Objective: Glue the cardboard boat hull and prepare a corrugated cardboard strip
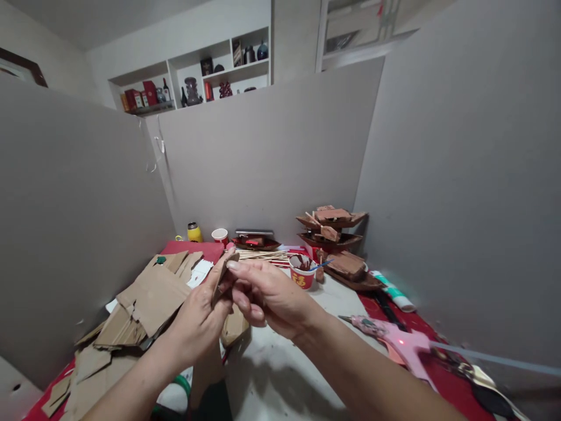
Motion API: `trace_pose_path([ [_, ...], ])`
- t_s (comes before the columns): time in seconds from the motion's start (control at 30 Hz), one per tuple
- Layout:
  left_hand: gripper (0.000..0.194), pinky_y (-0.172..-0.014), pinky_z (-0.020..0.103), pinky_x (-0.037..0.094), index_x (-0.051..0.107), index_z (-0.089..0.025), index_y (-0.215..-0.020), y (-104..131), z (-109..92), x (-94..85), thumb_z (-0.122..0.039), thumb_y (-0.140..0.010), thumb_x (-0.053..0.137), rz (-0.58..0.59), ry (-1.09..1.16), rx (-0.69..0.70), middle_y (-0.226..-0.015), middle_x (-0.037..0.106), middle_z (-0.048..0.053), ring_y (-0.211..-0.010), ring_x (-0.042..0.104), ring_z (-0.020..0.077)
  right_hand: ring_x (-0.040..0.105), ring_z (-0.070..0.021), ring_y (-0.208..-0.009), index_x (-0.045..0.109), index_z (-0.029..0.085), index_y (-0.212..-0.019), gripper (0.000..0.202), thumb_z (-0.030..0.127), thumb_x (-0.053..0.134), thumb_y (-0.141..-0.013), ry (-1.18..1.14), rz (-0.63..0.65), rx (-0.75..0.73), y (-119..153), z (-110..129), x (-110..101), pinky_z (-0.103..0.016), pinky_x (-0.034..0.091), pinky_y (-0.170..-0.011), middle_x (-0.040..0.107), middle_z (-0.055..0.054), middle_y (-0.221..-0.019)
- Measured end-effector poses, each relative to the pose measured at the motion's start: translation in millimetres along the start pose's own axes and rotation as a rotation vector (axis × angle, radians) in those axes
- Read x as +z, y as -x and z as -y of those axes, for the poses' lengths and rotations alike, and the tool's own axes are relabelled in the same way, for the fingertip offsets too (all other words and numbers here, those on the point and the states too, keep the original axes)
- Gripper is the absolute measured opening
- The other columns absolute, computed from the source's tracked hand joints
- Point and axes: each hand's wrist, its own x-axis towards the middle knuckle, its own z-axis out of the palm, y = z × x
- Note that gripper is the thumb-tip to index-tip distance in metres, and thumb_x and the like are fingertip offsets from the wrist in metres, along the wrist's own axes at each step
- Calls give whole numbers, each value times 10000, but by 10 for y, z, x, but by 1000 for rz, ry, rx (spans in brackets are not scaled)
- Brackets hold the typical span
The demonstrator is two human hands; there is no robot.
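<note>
Left hand [199, 313] pinches small cardboard piece [220, 279] between thumb and fingers, piece upright along palm side. Right hand [274, 295], fingers curled, sets thumb at piece's upper edge; cannot tell whether it grips. Pink glue gun [409, 345] lies at right. Cardboard block [235, 325] sits beneath hands, torn sheets [153, 298] left. Beyond: red cup [302, 279], stacked model boats [333, 225].

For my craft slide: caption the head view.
Left hand holding a thin brown cardboard piece, right hand at its edge; pink glue gun at right.
</note>
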Motion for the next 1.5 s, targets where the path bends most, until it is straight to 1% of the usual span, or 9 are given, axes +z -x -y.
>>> trace_pose_path([
  [0.1, 476, -1050, 328, 348, 368, -303, -1398, 11, -10, -13, -231, -931, 431, 19, -67, 39, -1271, 572, 41, -1156, 519, 193, 333, -15, -263, 621, 127, -686, 318, 432, 661, -767, -19, 6, 14, 32, 20, 2, -116, 248, -266, 531, 49, -403],
  [0.3, 417, -808, 290, 494, 412, -265, -1360, 61, 3, -3, -238, -945, 408, 57, -188, 34, -970, 678, 33, -811, 626, 168, 338, -26, -244, 631, 111, -655, 259, 357, 628, -735, -51, -71, 46, 82, 52, 69, -124, 250, -251, 538, 29, -379],
  [0.5, 411, -887, 311, 475, 426, -267, -1344, 102, 11, 100, -230, -934, 425, 12, -224, 39, -1246, 610, 82, -1021, 621, 207, 323, -23, -232, 582, 128, -568, 171, 213, 524, -705, -32, -199, 146, 107, 172, 148, -120, 209, -265, 512, 29, -356],
  [0.7, 367, -885, 341, 471, 484, -244, -1283, 52, 39, 164, -237, -917, 446, -6, -111, 19, -1125, 649, 88, -988, 616, 216, 280, -18, -236, 563, 135, -519, 154, 181, 464, -628, 63, -250, 103, 55, 142, 86, -127, 174, -277, 468, 42, -322],
  [0.87, 224, -590, 268, 501, 559, -190, -869, -33, -4, 135, -397, -904, 481, 69, 484, -266, -710, 634, 22, -610, 611, 154, 367, -44, -278, 543, 162, -559, 179, 189, 486, -727, 375, -296, -186, 59, 3, 41, -153, 277, -299, 493, 55, -385],
  [1.1, 370, -494, 268, 505, 538, -157, -1079, -74, -44, -14, -474, -909, 456, 298, 906, -544, -654, 682, 66, -486, 646, 178, 612, -185, -913, 639, 210, -1033, 216, 169, 578, -830, 1059, -518, -964, 30, -7, -13, -333, 503, -795, 658, -53, -980],
  [1.2, 367, -494, 276, 505, 606, -144, -958, -54, 5, -25, -487, -885, 498, 380, 939, -536, -691, 695, 98, -505, 655, 189, 574, -221, -1048, 626, 213, -1132, 321, 183, 616, -813, 1120, -436, -801, -3, 36, -70, -376, 456, -904, 640, -75, -1115],
  [1.33, 439, -542, 277, 502, 658, -134, -843, -45, 37, -14, -539, -869, 492, 435, 966, -562, -692, 701, 124, -548, 659, 190, 589, -150, -655, 674, 185, -891, 156, 316, 631, -819, 776, -258, -326, -8, 87, -177, -266, 480, -581, 660, -22, -781],
  [1.5, 581, -625, 290, 513, 668, -156, -1000, -82, 76, 2, -634, -873, 364, 502, 1081, -639, -856, 717, 141, -677, 689, 206, 532, -117, -604, 658, 173, -839, 235, 377, 721, -741, 605, -406, -392, -21, 186, -438, -237, 446, -561, 635, -7, -750],
])
